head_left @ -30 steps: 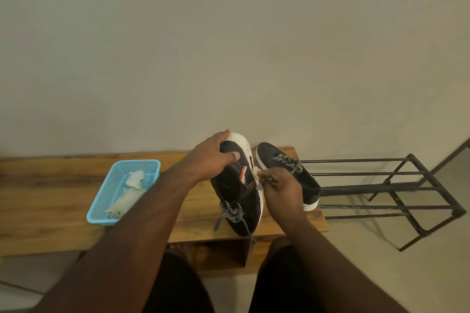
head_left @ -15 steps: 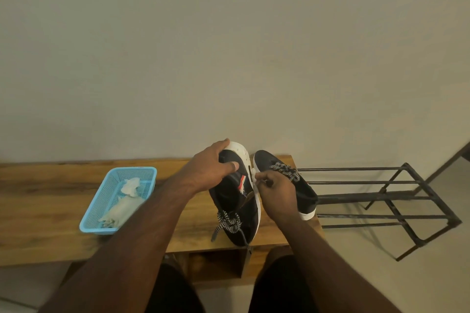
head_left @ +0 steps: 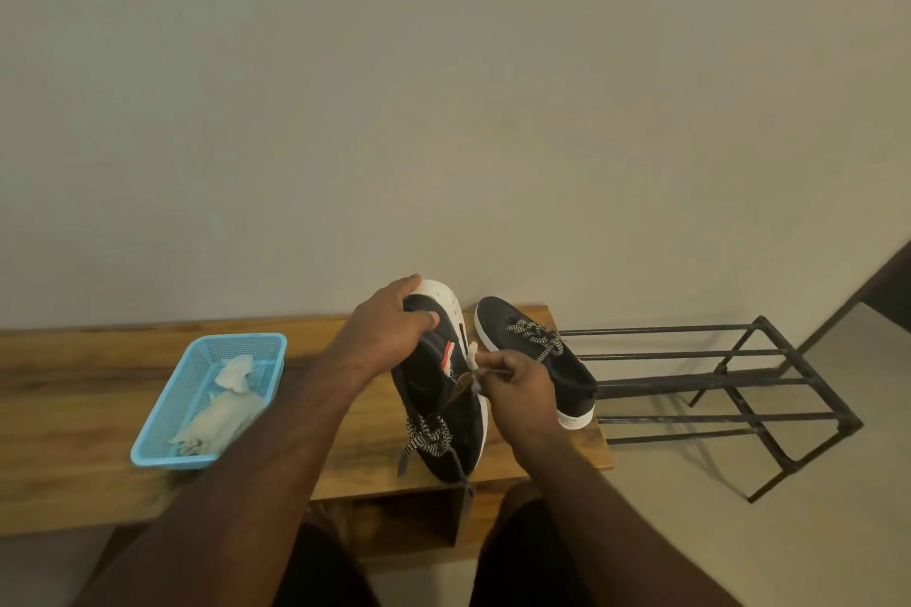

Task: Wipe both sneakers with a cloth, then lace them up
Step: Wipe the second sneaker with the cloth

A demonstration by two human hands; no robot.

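My left hand (head_left: 389, 335) grips the toe of a black sneaker with a white sole (head_left: 438, 399), tipped on its side above the wooden bench (head_left: 74, 389). Its black-and-white lace (head_left: 431, 434) hangs loose near the heel end. My right hand (head_left: 517, 389) pinches a small white cloth (head_left: 472, 355) against this sneaker's side, by the red mark. The second black sneaker (head_left: 542, 360) rests on the bench just to the right, its lace bunched on top.
A light blue plastic basket (head_left: 162, 414) holding white cloths sits on the bench to the left. A black metal shoe rack (head_left: 715, 380) stands on the floor to the right. A plain wall rises behind the bench.
The right hand with the cloth has shifted slightly along the held sneaker's side. The camera has tilted a little, and the left hand keeps its hold on the toe.
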